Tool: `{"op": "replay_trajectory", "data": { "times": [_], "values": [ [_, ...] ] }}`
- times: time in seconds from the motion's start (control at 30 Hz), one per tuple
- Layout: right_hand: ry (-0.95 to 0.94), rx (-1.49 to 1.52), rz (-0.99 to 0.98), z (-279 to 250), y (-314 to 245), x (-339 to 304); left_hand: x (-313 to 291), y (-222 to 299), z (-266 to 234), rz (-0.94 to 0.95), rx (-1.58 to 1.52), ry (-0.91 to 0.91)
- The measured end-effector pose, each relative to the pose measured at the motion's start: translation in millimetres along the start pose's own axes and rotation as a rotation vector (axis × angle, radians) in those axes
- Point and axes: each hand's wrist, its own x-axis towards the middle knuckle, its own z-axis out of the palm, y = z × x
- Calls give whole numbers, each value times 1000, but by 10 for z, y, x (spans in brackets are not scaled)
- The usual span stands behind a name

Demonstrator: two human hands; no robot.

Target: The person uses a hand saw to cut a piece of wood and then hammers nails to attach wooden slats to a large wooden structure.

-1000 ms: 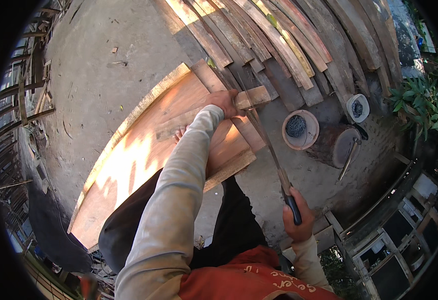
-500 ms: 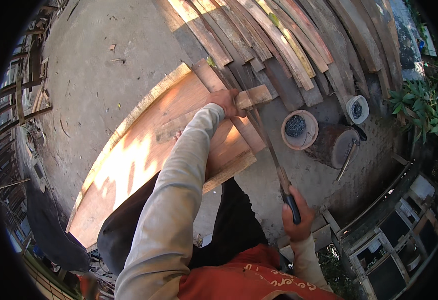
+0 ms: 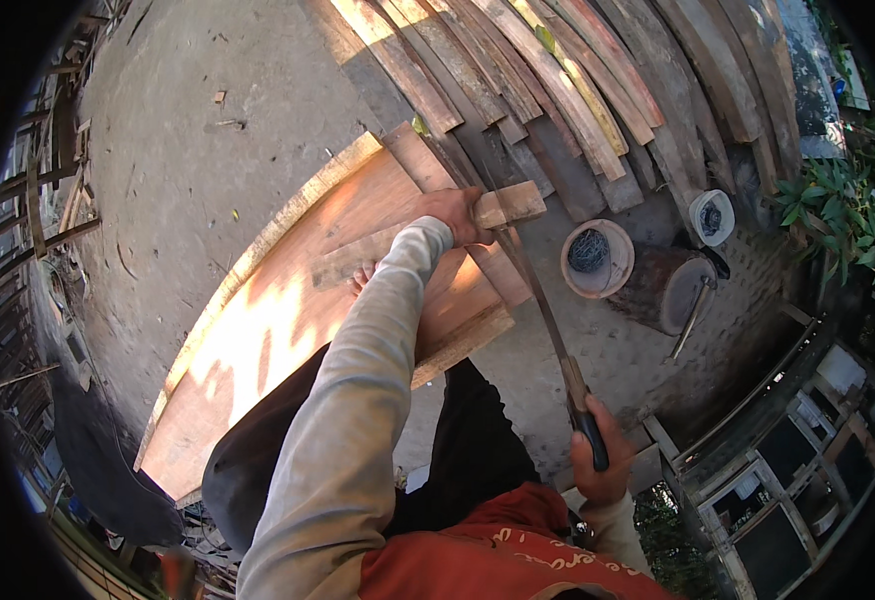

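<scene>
My left hand (image 3: 450, 214) is closed around a short wooden batten (image 3: 513, 204), which lies across a wood-edged plywood panel (image 3: 258, 345) and sticks out past its right side. In my right hand (image 3: 603, 455) is the dark handle of a handsaw (image 3: 545, 315). The long blade slants up and away from it, and its far part meets the batten just right of my left hand. Under my left forearm, what look like toes (image 3: 361, 278) rest against the batten; the rest of that foot is hidden.
Several long planks (image 3: 558, 90) lie side by side at the far right. A round tub of nails (image 3: 608, 270) stands by a log stump (image 3: 668, 290), with a hammer (image 3: 696, 318) against it. A white pail (image 3: 715, 225) sits behind. Wooden frames (image 3: 773, 530) are at the near right.
My right hand has drawn the saw back, nearer to my body and slightly right. My left hand keeps its hold on the batten.
</scene>
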Motion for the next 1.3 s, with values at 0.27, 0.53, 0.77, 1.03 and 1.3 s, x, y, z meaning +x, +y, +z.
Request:
{"op": "replay_trajectory", "data": {
  "times": [0.27, 0.53, 0.77, 1.03, 1.3],
  "values": [
    [-16, 154, 109, 487, -4, 645, 9, -301, 11, -54, -75, -19],
    [11, 118, 89, 167, 150, 516, -40, 237, -69, 0, -30, 41],
    [10, 124, 84, 258, -7, 562, 60, -151, 40, 1, -57, 33],
    [2, 138, 62, 321, 290, 909, 201, 201, -243, -22, -41, -9],
    [-40, 159, 131, -139, -4, 106, 142, -14, -180, 47, -78, 8]
  ]
}}
